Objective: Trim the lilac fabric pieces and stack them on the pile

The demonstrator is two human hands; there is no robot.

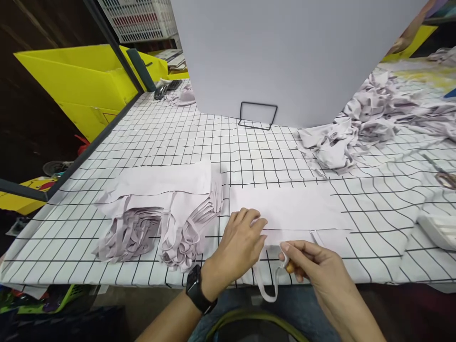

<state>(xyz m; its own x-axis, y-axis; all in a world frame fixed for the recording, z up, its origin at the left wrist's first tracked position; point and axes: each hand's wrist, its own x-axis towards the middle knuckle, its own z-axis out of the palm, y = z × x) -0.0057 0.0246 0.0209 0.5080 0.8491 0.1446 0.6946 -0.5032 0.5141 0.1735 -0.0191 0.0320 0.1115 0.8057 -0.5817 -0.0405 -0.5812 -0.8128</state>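
A flat, pale pinkish-white fabric piece (295, 206) lies in front of me, with a seam line across its lower part and straps at its near edge. My left hand (238, 242) rests palm down on the left end of this piece, its bent fingers slightly apart. Between thumb and fingers of my right hand (313, 266) is a thin fabric strap (269, 297), which loops down over the table edge. The right fingertips are partly hidden behind the thumb. Left of my hands sits a thick stack of similar strapped fabric pieces (160, 180), straps bunched toward me.
The table has a white cloth with black grid lines (160, 135). A large grey-white panel (278, 57) stands at the back, with a black wire stand (258, 115) at its foot. Loose fabric pieces (335, 142) pile up right. Scissors (445, 179) and a white tray (438, 230) lie far right.
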